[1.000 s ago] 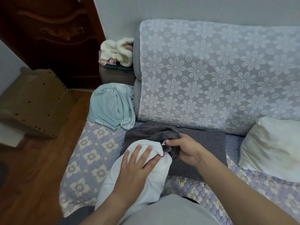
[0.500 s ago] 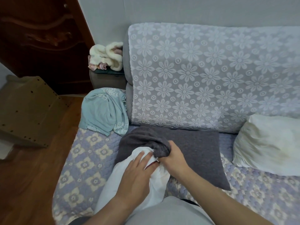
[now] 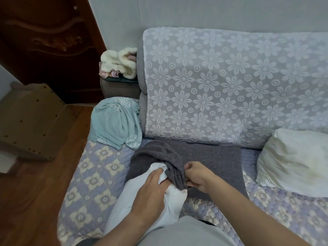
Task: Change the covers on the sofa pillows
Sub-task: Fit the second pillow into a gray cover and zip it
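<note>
The pillow [image 3: 142,205], a white insert, lies on the sofa seat [image 3: 92,176] in front of the person, its far end just inside the mouth of the grey cover [image 3: 204,157]. The left hand [image 3: 150,190] presses on the insert with its fingers reaching into the opening; the right hand [image 3: 197,176] pinches the cover's bunched edge. Judged from this, the insert should be fed corner first while the right hand draws the edge toward the body, keeping the mouth wide. The left fingertips are hidden in the fabric, any zip cannot be made out, and 1 bare pillow [image 3: 291,160] is cut off at the right.
</note>
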The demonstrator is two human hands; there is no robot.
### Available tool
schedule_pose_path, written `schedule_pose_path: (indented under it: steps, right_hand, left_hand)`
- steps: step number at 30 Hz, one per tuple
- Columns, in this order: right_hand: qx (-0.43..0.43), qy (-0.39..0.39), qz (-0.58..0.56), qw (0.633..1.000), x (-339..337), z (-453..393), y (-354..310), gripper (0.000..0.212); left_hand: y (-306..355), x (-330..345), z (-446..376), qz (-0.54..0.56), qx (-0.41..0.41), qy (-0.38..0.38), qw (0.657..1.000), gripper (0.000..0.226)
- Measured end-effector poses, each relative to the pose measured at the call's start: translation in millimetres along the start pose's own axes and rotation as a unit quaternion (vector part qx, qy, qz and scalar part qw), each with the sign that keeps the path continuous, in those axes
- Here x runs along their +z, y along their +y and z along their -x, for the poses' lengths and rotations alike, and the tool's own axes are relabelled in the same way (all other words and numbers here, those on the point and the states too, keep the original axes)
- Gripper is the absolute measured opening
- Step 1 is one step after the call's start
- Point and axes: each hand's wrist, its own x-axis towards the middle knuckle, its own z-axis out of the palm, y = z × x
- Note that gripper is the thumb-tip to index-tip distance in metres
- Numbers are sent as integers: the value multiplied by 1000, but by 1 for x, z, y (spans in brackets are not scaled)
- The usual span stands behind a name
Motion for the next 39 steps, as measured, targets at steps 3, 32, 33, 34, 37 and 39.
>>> schedule_pose_path:
  steps: [3, 32, 33, 34, 37, 39]
  right_hand:
    - [61, -38, 56, 996, -4, -2, 0, 16]
    - [177, -161, 41, 970, -14, -4, 2, 15]
    - [182, -157, 38, 970, -14, -5, 3, 15]
    - [184, -152, 47, 970, -14, -4, 4, 17]
    - [182, -129, 71, 972, -16, -7, 5, 19]
    - [184, -139, 74, 970, -15, -6, 4, 20]
  left_hand:
    - [3, 2, 0, 34, 1, 34, 999, 46]
    - [3, 19, 3, 282, 15, -54, 958, 27]
    - [7, 9, 1, 362, -26, -63, 930, 22]
    - [10, 1, -1, 428, -64, -66, 899, 21]
    - [13, -15, -4, 538, -145, -72, 827, 16]
    - [12, -14, -3, 582, -180, -74, 790, 20]
